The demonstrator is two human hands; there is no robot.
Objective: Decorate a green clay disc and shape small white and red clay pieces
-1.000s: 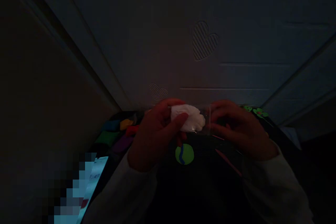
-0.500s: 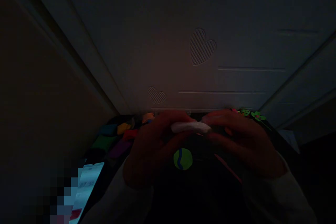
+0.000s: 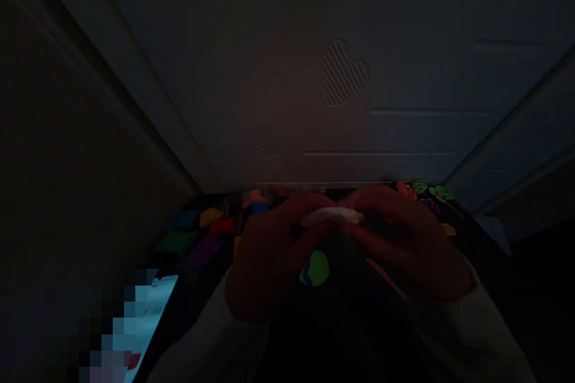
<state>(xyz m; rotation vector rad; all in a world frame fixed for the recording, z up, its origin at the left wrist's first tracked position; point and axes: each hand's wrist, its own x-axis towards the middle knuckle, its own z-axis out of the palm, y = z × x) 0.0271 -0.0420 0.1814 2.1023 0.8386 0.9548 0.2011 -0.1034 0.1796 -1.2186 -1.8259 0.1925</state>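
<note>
The scene is very dark. A white lump of soft clay (image 3: 331, 216) is pinched between both hands in the middle of the view. My left hand (image 3: 269, 251) grips its left end, fingers curled round it. My right hand (image 3: 404, 239) closes on its right end. Only a thin white strip of the lump shows between the fingers. Below the hands, on a dark surface, lies a green disc with a blue curved line (image 3: 315, 268). A thin pink stick (image 3: 386, 278) lies under my right hand.
Coloured clay pieces (image 3: 202, 230) lie in a row at the left. Small green and pink shapes (image 3: 426, 190) sit at the back right. A lit phone screen (image 3: 144, 323) glows at the lower left. A pale panel with striped hearts (image 3: 344, 72) rises behind.
The white lump showed broad and rounded one second ago; now the hands have closed in around it and only a thin flattened strip is visible. The hands have dropped slightly.
</note>
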